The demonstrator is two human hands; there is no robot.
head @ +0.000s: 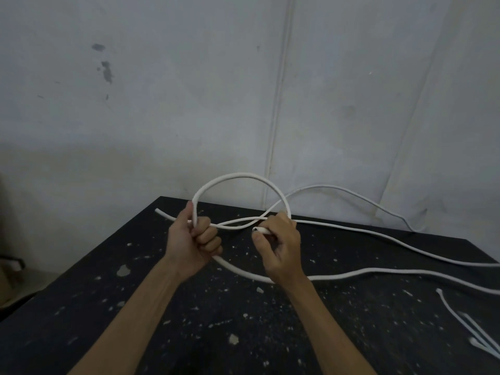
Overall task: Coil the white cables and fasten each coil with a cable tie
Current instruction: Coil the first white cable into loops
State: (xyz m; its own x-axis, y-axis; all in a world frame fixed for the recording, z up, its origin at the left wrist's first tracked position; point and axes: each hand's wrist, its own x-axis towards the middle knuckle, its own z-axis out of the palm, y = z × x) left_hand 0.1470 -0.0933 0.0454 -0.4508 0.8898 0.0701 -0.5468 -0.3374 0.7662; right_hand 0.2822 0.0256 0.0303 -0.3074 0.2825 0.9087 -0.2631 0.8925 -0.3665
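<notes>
A thick white cable [238, 176] arches in one upright loop above the black table [189, 307]. My left hand [196, 240] is fisted around the loop's left side. My right hand [278, 243] pinches the cable's cut end, which points left between thumb and fingers. The rest of this cable runs under my right wrist and trails off to the right. A thinner white cable [351, 230] crosses behind both hands, its left end lying near the table's far left edge. Several white cable ties [479, 339] lie at the table's right edge.
The table is speckled with pale paint chips. A grey wall stands close behind it, and the thinner cable rises in an arc against the wall at the right. The table's left edge drops off to a dim floor area.
</notes>
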